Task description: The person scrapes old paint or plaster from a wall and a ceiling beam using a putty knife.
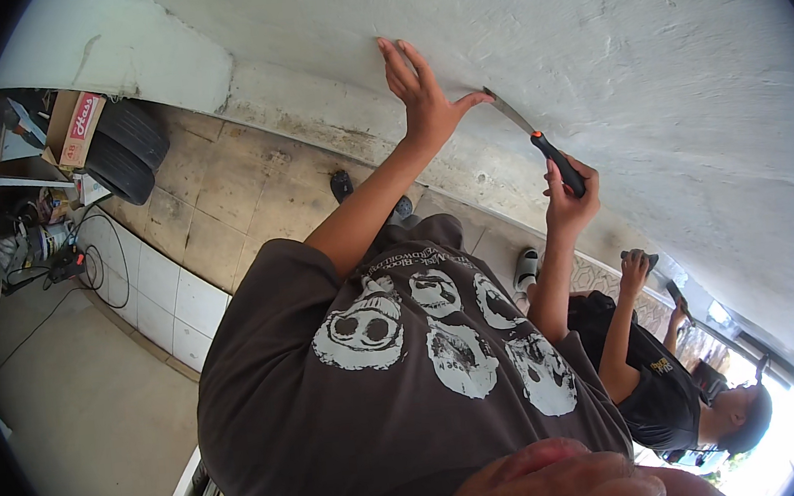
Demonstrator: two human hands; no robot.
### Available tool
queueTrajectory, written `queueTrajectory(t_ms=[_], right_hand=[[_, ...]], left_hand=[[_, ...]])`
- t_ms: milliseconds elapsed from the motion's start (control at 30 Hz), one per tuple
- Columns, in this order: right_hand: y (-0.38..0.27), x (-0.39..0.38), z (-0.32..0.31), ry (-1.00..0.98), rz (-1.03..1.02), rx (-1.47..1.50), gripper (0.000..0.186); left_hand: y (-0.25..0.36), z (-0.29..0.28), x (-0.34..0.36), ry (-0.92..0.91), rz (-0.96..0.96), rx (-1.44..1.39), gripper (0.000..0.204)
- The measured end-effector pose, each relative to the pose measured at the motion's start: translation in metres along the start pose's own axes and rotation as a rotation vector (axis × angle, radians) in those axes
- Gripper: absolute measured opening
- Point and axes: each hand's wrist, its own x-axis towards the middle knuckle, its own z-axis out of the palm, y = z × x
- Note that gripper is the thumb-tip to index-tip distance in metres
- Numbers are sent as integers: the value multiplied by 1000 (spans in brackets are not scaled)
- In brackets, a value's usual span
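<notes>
White plaster wall (647, 61) partly scraped; I'm gripping scraper (540, 143) w/ right hand (569, 195), left hand (420, 93) flat & open on wall, lots left.

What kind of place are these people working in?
Probably a garage or open porch under repair. The left hand rests on a rough white plastered surface, the right hand holds a scraper, and stacked tyres sit on worn floor tiles.
</notes>
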Motion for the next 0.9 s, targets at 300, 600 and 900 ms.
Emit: queueTrajectory(t_ms=[300,600,900], right_hand=[[0,4,0,-18,34,71,29],[5,-6,-3,-41,-30,-37,32],[-7,-4,14,9,-1,-11,29]], left_hand=[[0,2,0,11,0,7,156],[-19,-34,-16,-40,10,-80,139],[-61,-77,-49,-102,-114,-133,94]])
